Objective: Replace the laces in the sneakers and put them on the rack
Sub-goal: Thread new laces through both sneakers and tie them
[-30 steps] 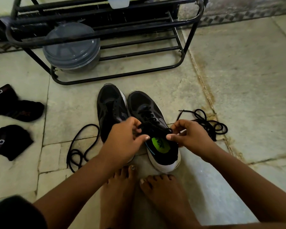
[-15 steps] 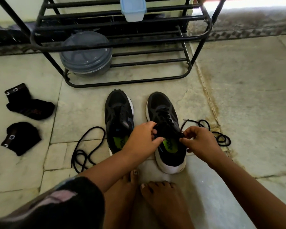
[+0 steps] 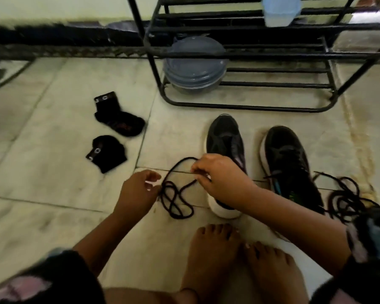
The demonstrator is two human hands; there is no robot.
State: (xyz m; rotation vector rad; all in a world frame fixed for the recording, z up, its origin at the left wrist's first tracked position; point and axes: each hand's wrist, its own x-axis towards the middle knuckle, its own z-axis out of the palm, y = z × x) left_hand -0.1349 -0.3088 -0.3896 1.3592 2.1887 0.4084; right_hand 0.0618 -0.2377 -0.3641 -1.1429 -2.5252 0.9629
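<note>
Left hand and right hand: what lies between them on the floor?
In the head view, a tangled black shoelace lies between the left hand and right hand, which pinches its upper loop.

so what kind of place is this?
Probably a home entryway or corridor floor. A black metal shoe rack stands against the wall on stone floor tiles, with sneakers, socks and loose laces spread before a barefoot person.
</note>
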